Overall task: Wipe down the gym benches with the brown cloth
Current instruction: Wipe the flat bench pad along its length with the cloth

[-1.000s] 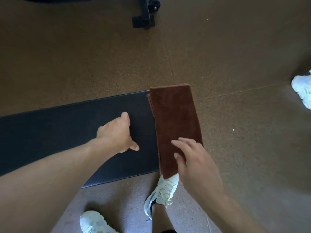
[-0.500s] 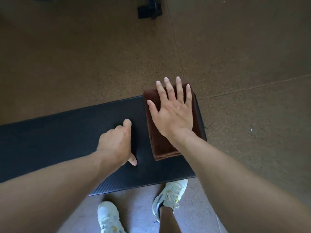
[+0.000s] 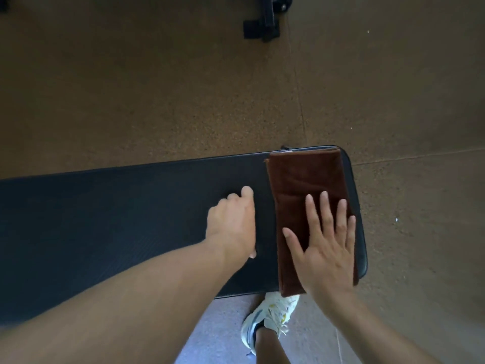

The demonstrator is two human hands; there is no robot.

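A black padded gym bench runs from the left edge to the right of centre. The folded brown cloth lies across its right end, from far edge to near edge. My right hand presses flat on the near half of the cloth, fingers straight and spread. My left hand rests on the bare pad just left of the cloth, fingers loosely curled, holding nothing.
Brown speckled rubber floor surrounds the bench. A black equipment foot with a wheel stands at the top centre. My white shoe is on the floor below the bench's near edge.
My right hand has slid back from the far part of the cloth toward me, and the cloth now lies stretched longer across the bench end. The left hand stayed on the pad.
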